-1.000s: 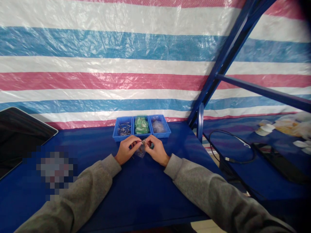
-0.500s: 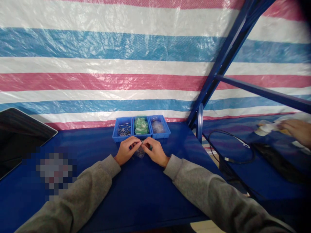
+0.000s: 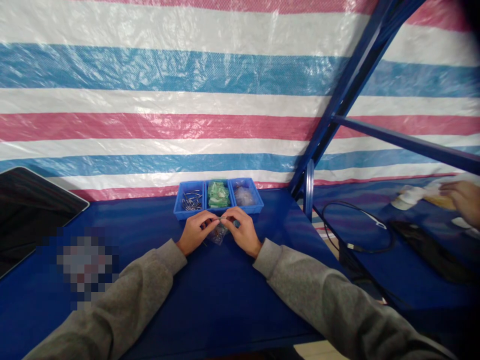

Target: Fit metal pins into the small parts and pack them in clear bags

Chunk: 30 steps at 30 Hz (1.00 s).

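While our forearms in grey knit sleeves (image 3: 138, 295) reach over a glossy dark-blue table (image 3: 221, 300), our left hand (image 3: 195, 233) and right hand (image 3: 242, 231) come close together at its middle. We have thumbs and fingers of both pinched on a small clear plastic bag (image 3: 217, 236), which hangs just below our fingertips; the pieces showing in it are too small for us to name.

Just beyond our hands, 3 blue plastic bins stand side by side. We see thin silver metal rods (image 3: 192, 202) in the left bin (image 3: 183, 214), green packets (image 3: 218, 195) in the middle bin (image 3: 213, 210) and crumpled clear plastic (image 3: 244, 196) in the right bin (image 3: 251, 209).

A flat black screen with a silver edge (image 3: 33, 215) sits at our far left, and a red, white and blue striped sheet (image 3: 187, 70) hangs behind. To our right, past a slanting blue metal frame (image 3: 339, 107), lies a looped black cable (image 3: 325, 227); at the far right, a co-worker's hand (image 3: 465, 199) is near blurred white items (image 3: 408, 196).
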Each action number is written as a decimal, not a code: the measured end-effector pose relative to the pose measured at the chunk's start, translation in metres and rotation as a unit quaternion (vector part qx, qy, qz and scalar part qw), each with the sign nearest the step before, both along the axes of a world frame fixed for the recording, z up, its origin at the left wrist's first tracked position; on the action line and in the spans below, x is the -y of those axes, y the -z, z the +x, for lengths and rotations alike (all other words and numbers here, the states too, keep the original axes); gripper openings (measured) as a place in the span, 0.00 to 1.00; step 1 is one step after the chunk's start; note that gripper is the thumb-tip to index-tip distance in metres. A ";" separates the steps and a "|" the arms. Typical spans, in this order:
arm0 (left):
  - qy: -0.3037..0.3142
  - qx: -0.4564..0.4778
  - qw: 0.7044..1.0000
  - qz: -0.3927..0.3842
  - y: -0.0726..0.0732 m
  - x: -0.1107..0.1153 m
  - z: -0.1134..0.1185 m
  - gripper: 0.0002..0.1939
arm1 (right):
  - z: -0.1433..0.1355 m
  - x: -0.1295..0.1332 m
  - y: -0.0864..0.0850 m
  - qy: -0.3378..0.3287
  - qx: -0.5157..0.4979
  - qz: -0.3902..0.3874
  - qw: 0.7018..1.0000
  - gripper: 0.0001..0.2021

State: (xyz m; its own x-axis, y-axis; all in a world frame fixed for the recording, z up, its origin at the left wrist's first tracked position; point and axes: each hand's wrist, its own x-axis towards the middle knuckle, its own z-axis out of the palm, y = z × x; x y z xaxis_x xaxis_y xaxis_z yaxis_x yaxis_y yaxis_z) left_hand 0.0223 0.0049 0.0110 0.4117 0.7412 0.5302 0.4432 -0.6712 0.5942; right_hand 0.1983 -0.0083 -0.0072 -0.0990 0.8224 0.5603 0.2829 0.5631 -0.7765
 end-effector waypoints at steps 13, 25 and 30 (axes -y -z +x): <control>-0.002 0.031 0.995 0.093 0.002 0.000 -0.005 0.07 | 0.000 0.002 -0.002 0.013 -0.013 0.035 0.999 0.07; -0.001 0.021 0.997 0.080 0.002 0.001 -0.004 0.08 | 0.000 0.002 -0.002 0.004 -0.030 0.015 0.999 0.05; 0.013 0.008 0.998 0.062 0.002 0.001 -0.003 0.08 | -0.001 0.002 -0.001 0.009 -0.033 0.011 0.999 0.06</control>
State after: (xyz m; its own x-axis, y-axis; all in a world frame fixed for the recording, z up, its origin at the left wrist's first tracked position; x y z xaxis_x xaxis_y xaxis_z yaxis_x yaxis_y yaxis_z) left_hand 0.0189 0.0036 0.0091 0.4197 0.6589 0.6243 0.4157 -0.7509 0.5131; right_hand 0.1977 -0.0104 -0.0058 -0.0466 0.8106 0.5838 0.2419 0.5762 -0.7807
